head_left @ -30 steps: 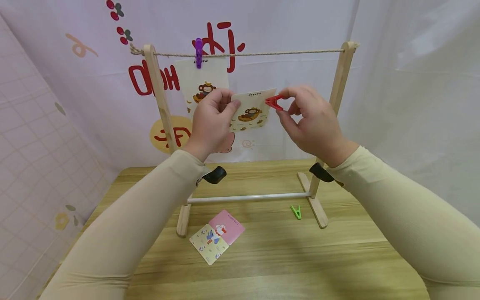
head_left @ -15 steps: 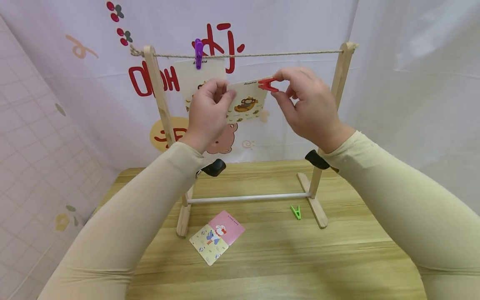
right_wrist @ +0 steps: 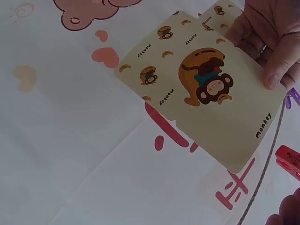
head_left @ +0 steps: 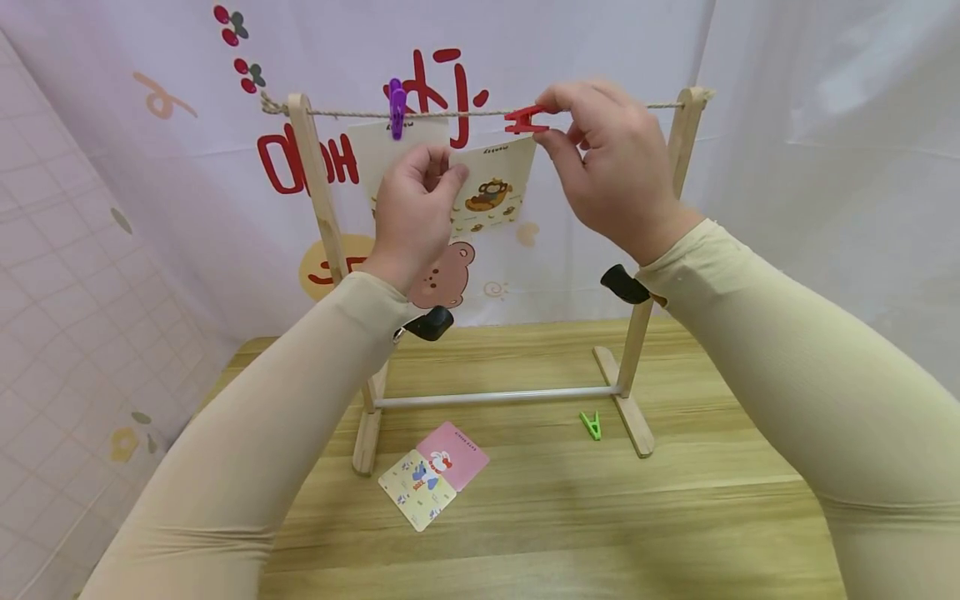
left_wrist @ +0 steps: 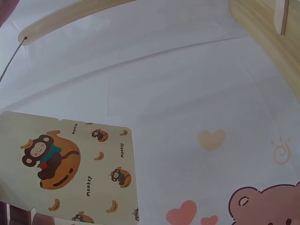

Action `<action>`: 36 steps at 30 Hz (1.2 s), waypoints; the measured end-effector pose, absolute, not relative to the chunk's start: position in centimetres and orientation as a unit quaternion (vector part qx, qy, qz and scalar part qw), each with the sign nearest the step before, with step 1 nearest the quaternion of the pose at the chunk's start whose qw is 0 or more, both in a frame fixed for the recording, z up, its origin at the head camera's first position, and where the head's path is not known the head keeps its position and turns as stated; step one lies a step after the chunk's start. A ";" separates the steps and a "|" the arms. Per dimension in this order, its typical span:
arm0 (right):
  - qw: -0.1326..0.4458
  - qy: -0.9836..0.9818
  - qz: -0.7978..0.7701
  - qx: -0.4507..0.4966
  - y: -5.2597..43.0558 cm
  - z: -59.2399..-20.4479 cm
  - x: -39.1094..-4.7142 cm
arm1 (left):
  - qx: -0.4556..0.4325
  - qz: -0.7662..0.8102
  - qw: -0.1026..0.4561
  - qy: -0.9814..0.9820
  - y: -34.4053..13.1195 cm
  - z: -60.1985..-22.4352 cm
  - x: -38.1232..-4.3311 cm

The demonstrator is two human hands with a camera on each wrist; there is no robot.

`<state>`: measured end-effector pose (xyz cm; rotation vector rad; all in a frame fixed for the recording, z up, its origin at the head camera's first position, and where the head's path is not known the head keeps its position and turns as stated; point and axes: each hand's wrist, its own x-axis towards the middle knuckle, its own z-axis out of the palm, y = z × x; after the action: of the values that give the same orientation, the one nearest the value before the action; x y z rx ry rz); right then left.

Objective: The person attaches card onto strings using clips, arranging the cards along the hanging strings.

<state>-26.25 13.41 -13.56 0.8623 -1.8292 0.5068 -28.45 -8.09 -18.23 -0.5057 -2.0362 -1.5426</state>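
My left hand (head_left: pixel 416 212) pinches a cream monkey-print card (head_left: pixel 491 187) by its left edge, just below the rope (head_left: pixel 465 113). Between thumb and finger, my right hand (head_left: pixel 618 162) holds a red clothespin (head_left: pixel 527 121) at rope height, above the card's upper right corner. In the right wrist view the clothespin (right_wrist: pixel 288 160) looks apart from the card (right_wrist: pixel 211 93). A matching card (head_left: pixel 367 146) hangs behind my left hand under a purple clothespin (head_left: pixel 397 112). The left wrist view shows the held card's printed face (left_wrist: pixel 101 173).
The wooden stand (head_left: pixel 678 158) carries the rope between two posts, with a white bar (head_left: pixel 495 396) low down. On the table (head_left: pixel 570 525) lie a pink and yellow card (head_left: pixel 435 475) and a green clothespin (head_left: pixel 592 425). A printed white cloth (head_left: pixel 570 50) hangs behind.
Both hands have risen toward the rope with the card and red clothespin. The clothespin has shifted left and up, from the card's right edge to above its corner.
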 end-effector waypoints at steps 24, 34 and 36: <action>0.463 -0.798 0.189 0.335 11.8 -12.1 -27.2 | -0.167 -0.575 0.290 -0.746 -8.0 -17.6 -29.4; 0.440 -0.819 0.167 0.328 11.7 -12.1 -27.2 | -0.165 -0.572 0.296 -0.747 -7.9 -17.7 -29.5; 0.438 -0.822 0.164 0.326 11.6 -12.1 -27.2 | -0.163 -0.572 0.297 -0.747 -7.9 -17.7 -29.5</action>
<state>-27.21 11.62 -12.08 0.8106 -2.0424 0.4078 -29.52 -7.90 -17.70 -0.4344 -1.9871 -1.5195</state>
